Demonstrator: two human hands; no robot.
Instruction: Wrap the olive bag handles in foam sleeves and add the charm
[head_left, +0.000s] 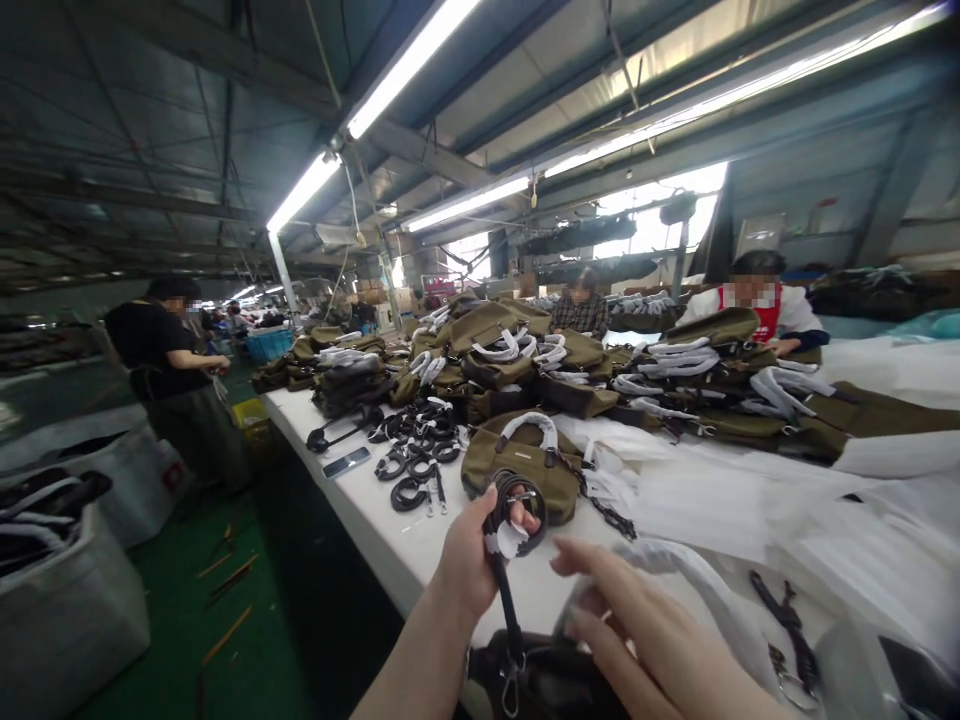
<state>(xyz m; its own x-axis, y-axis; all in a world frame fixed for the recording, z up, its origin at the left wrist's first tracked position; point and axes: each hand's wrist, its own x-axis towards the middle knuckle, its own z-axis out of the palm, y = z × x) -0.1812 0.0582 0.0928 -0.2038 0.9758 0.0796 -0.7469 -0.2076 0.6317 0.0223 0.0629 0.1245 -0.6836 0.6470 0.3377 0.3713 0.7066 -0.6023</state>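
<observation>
My left hand is closed around a coiled dark shoulder strap. A scrap of white wrapping clings to the coil, and one strap end hangs down with a metal snap hook. To the right, my right hand has its fingers stretched and apart, slightly blurred, with nothing seen in it. Below both hands lies a dark bag, partly hidden by my right hand, its handle wrapped in whitish film. Just beyond my left hand stands an olive handbag with a wrapped handle.
Several coiled straps and a phone lie on the white table. Olive bags are heaped behind, white sheets at right. A braided cord is near. People work around; bins stand left.
</observation>
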